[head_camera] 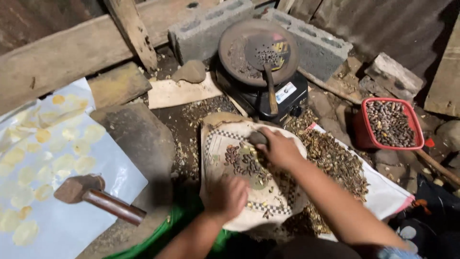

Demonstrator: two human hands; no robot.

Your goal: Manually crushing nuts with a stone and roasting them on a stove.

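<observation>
The right hand (280, 149) was wrapped tight around a small dark stone (258, 138), fingers curled over it, the stone poking out at the thumb side, just above the far edge of the checkered cloth (218, 144). That stone looked dense and hard, rough enough not to slip, best gripped whole in the palm as it was there. The right forearm came in from the lower right, wrist bent inward over the work. The left hand (227, 196) sat low on the near side of the cloth, knuckles up, fingers drawn together and curled down at the seeds; whether it pinched any I could not tell. Between the two hands lay a small heap of dark seeds (242, 163), light, loose, likely brittle-shelled, easy to scatter, so a fingertip pinch would suit them. Further out, a drift of husks (335, 160) covered a white sack at right, a red tub (389, 124) held more seeds, and a round pan (258, 52) with a scoop sat on a black stove beyond. A wooden mallet (91, 194) rested left.
</observation>
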